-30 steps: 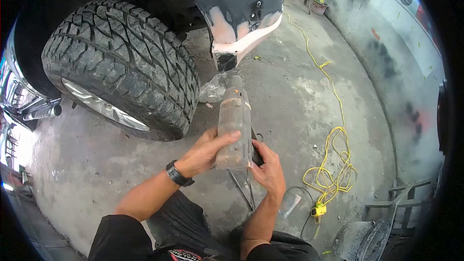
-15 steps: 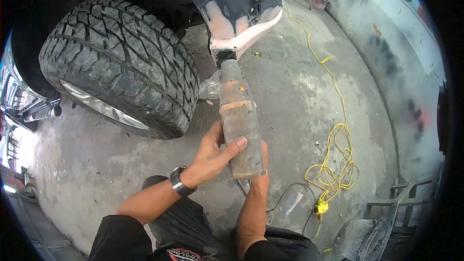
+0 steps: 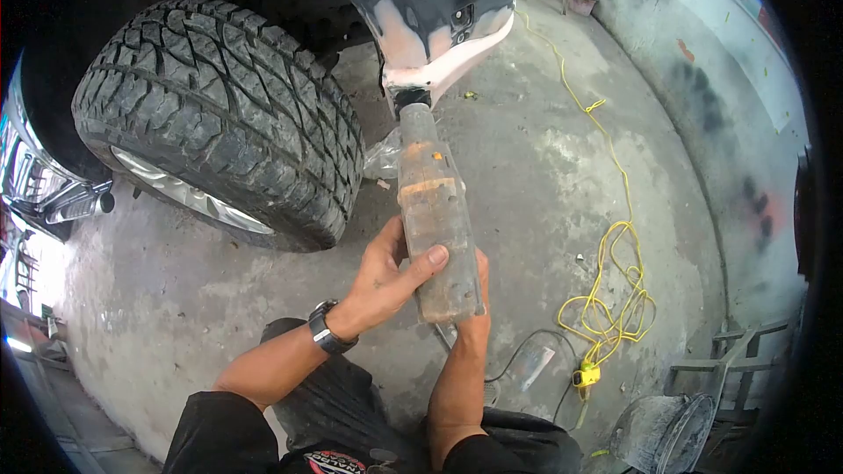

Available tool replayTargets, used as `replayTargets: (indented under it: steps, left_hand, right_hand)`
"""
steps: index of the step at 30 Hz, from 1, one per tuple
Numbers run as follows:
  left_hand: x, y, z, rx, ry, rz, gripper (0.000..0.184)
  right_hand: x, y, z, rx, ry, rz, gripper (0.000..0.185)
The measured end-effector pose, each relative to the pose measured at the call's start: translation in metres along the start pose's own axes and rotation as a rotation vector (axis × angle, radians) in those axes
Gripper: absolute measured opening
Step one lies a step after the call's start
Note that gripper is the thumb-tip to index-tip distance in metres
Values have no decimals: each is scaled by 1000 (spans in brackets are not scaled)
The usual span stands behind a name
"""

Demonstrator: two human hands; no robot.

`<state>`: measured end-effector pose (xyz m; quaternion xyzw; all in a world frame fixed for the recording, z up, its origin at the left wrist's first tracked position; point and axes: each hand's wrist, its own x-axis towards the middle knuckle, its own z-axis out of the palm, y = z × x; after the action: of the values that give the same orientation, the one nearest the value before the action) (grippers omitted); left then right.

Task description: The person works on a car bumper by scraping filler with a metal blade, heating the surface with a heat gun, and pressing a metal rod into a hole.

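Note:
A dust-covered power tool point(image 3: 435, 228), grey with orange patches, points away from me. Its narrow nose meets the lower corner of a car body panel point(image 3: 439, 61), which has dark paint and pale pinkish filler. My left hand point(image 3: 395, 268) is wrapped round the tool's rear body from the left, thumb on top. From below and the right, my right hand point(image 3: 481, 285) supports the same tool; most of its fingers are hidden behind the body. The nose's working tip cannot be made out against the dark gap in the panel.
A large treaded tyre point(image 3: 228, 114) stands close on the left. To the right, a coiled yellow extension cord point(image 3: 619, 298) lies on the concrete floor beside its yellow socket point(image 3: 587, 375). A dusty round container point(image 3: 663, 434) sits at lower right, near a paint-stained wall point(image 3: 694, 96).
The view has shifted very slightly. Both hands and the power tool keep nearly the same position against the panel.

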<state>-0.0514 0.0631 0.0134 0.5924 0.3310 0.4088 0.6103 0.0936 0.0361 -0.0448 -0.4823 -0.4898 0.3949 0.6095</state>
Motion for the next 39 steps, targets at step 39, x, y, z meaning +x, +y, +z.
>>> replayTargets:
  steps: [39]
  left_hand:
    - [3, -4, -3, -14, 4, -21, 69]
  right_hand:
    - [5, 1, 2, -43, 35, -104, 17]
